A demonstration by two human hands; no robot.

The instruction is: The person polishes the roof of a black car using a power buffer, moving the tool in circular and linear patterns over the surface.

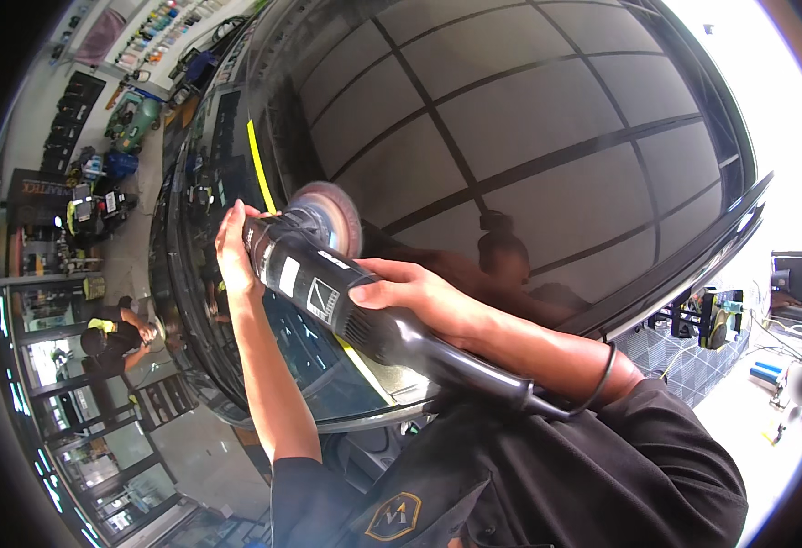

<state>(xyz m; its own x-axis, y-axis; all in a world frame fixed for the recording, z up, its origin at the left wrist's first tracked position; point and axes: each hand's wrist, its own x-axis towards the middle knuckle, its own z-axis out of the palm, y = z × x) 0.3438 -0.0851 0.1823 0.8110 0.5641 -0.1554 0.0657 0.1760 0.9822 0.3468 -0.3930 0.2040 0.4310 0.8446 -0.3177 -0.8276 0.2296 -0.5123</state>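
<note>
A black corded rotary polisher (312, 281) lies diagonally across the view, its round pad (329, 216) blurred against the edge of a glossy dark car roof (524, 123). My left hand (238, 246) is wrapped around the head end of the polisher, fingers partly hidden behind it. My right hand (411, 294) grips the body of the polisher, thumb on top. Yellow masking tape (260, 164) runs along the roof edge above the pad, and more of it shows below the tool. The black cord loops over my right forearm. The roof mirrors ceiling panels and my outline.
At the lower left a co-worker (110, 339) bends over with a tool near the car. Shelves of bottles (161, 31) and a green compressor tank (142, 123) stand along the upper left. A black wheeled cart (702, 318) is at right, by cables on the floor.
</note>
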